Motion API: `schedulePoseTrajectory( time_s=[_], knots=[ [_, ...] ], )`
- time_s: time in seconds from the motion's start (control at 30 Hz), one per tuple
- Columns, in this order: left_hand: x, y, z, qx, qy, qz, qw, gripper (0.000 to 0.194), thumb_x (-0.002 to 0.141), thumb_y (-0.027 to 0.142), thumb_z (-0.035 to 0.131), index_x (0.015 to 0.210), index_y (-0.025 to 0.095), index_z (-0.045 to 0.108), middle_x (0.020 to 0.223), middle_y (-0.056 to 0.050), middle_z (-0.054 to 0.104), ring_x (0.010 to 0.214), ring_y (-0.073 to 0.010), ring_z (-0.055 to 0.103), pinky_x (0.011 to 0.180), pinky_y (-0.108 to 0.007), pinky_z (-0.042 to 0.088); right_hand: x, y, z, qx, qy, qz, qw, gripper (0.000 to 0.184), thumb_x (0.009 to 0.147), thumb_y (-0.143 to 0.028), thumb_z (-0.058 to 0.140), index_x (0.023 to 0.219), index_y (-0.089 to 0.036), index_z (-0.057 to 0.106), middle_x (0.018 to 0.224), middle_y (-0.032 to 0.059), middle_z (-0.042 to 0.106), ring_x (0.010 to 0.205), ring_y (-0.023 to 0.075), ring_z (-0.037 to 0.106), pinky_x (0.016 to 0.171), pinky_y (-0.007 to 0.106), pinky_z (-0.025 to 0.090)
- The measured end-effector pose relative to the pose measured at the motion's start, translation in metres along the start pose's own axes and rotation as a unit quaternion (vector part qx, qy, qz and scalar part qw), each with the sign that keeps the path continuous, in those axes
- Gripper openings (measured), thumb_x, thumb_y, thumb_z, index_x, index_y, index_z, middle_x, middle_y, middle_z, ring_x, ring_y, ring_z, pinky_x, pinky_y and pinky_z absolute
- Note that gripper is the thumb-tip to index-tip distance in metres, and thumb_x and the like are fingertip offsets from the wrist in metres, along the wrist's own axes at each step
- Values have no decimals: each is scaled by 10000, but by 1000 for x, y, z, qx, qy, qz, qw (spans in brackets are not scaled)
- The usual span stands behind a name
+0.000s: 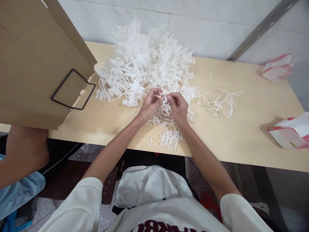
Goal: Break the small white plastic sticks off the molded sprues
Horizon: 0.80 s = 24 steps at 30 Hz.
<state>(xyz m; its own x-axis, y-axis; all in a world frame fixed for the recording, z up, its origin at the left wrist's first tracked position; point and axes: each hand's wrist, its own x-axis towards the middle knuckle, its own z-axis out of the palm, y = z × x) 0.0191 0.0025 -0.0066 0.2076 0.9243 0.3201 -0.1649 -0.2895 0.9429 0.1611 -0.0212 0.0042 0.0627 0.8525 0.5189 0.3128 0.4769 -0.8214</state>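
Pinching a white branched piece between them, left hand and right hand nearly meet at mid-frame, below a bristling white heap on the bench.

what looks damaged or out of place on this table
The brown cardboard panel at left looks damaged: its edge by the squarish black wire frame is ragged, with pale torn patches. To the right, thin white branched pieces lie outside the tangled white heap, though possibly on purpose.
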Motion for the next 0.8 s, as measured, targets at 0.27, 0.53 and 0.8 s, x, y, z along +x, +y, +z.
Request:
schedulePoseTrajectory(
  time_s=[0.27,0.53,0.8],
  knots=[
    [-1,5,-1,90,-1,31,995,358,816,554,655,849,198,659,843,-17,640,758,-107,566,676,-246,441,1,1,0,-28,65,-6,997,280,849,-529,631,937,-264,606,945,10,595,861,135,592,717,291,496],
    [-8,7,-5,299,15,183,937,217,973,238,456,905,225,662,904,-29,643,865,-138,602,731,-269,461,4,1,-11,-92,-110,-25,989,270,950,-477,499,878,-233,592,836,-5,632,775,124,569,714,286,435],
    [-8,7,-2,310,-18,162,937,176,961,196,459,864,205,606,819,-8,624,780,-128,578,704,-263,456,3,6,-13,-109,-140,-15,984,295,972,-461,426,827,-218,511,730,-21,540,660,114,475,638,280,358]
  ],
)
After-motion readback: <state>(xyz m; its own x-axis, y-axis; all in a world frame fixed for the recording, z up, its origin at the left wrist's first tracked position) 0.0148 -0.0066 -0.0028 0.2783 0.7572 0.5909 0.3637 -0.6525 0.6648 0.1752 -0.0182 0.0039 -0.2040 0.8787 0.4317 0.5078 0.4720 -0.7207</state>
